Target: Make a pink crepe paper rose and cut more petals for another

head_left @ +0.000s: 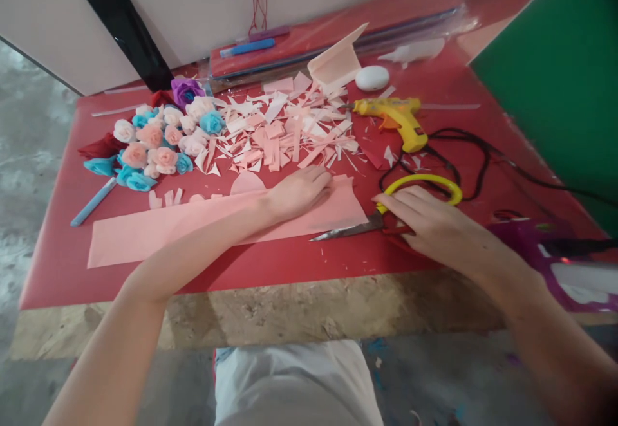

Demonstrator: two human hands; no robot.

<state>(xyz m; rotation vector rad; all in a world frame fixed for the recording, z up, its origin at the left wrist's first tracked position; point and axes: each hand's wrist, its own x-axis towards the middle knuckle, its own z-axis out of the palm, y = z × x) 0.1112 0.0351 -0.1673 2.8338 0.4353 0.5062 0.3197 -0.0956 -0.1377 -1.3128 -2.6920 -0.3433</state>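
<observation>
A long strip of pink paper point(145, 230) lies across the front of the red table surface. My left hand point(302, 191) rests flat on the strip near its right end, fingers stretched out and holding nothing. Scissors point(371, 223) with a yellow handle lie at that same end, blades pointing left along the strip's lower right corner. My right hand point(425, 220) is closed on their handle; some of its fingers are hidden beneath. A rounded pink paper piece point(248, 183) sits just behind the strip, beside a few small cut pieces point(167, 198).
Paper scraps point(280, 127) are heaped behind my left hand. Paper roses point(154, 143) cluster at left, near a light-blue pen point(94, 202). A yellow glue gun point(398, 117) with a black cord stands behind the scissors. A purple container point(531, 246) and a green board point(560, 91) are at right.
</observation>
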